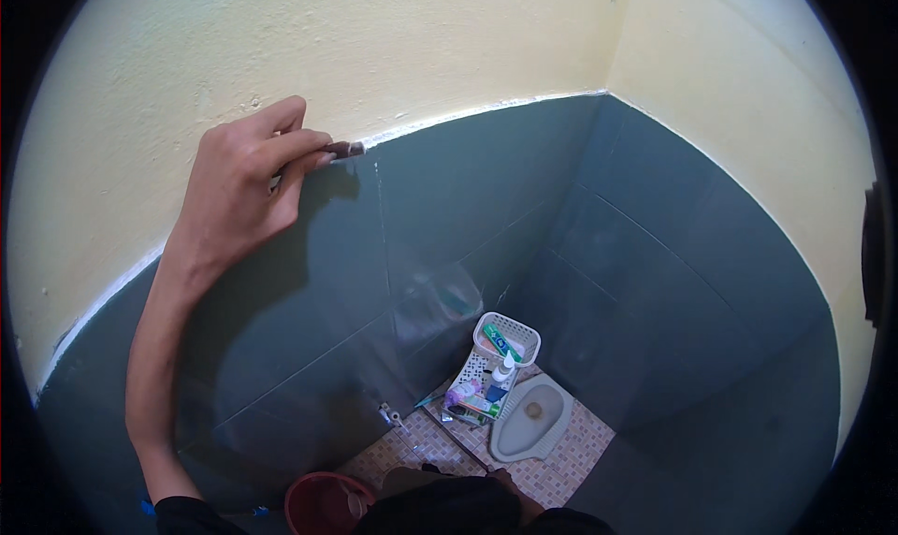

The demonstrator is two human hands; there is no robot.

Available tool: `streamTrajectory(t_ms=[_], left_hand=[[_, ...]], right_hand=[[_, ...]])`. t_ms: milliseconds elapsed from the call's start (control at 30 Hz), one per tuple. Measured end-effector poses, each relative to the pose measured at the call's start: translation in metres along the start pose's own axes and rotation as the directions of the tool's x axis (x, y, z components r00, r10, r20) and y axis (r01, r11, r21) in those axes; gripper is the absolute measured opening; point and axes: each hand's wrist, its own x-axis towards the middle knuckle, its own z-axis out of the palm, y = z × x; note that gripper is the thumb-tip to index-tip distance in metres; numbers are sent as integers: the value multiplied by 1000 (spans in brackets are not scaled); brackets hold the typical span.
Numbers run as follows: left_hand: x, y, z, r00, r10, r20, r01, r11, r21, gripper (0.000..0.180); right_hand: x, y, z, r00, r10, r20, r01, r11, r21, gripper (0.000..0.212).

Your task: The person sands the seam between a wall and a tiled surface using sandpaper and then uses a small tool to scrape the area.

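My left hand (245,175) is raised at the upper left, its back toward me. Pinched between thumb and fingers is what looks like a small paintbrush (348,149), dark brown with a paler end; the fingers cover most of it. Its end touches the rough white line (440,121) where the cream wall (393,49) meets the grey-green tiles (468,180). The hand's shadow falls on the tiles below. Low in the view, a patch of skin (516,494) shows between dark clothing; whether it is my right hand or a leg cannot be told.
Far below, a grey squat toilet (505,441) is set in the small-patterned floor (421,446). Beside it stand a white basket (513,319) with toiletries and a white pump bottle (505,367). A tap (390,414) juts from the wall near a red bucket (309,504).
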Motion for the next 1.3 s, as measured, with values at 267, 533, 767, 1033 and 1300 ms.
streamTrajectory(t_ms=[267, 533, 767, 1033, 1300], left_hand=[[1, 1, 1, 997, 9, 79, -14, 998, 64, 8], [1, 1, 3, 1000, 1, -20, 0, 1000, 14, 9], [-1, 1, 2, 998, 5, 67, -10, 997, 70, 7], [0, 2, 2, 999, -15, 29, 14, 999, 45, 7], [1, 4, 2, 999, -35, 37, 33, 999, 32, 5]], right_hand=[[25, 20, 8, 999, -31, -31, 31, 999, 14, 43], [34, 26, 4, 994, -87, 60, 90, 995, -53, 43], [3, 1, 1, 998, 44, -42, -45, 999, -7, 44], [5, 2, 1, 996, 72, -48, -71, 997, 12, 52], [10, 4, 0, 998, 52, -24, -52, 999, -7, 55]])
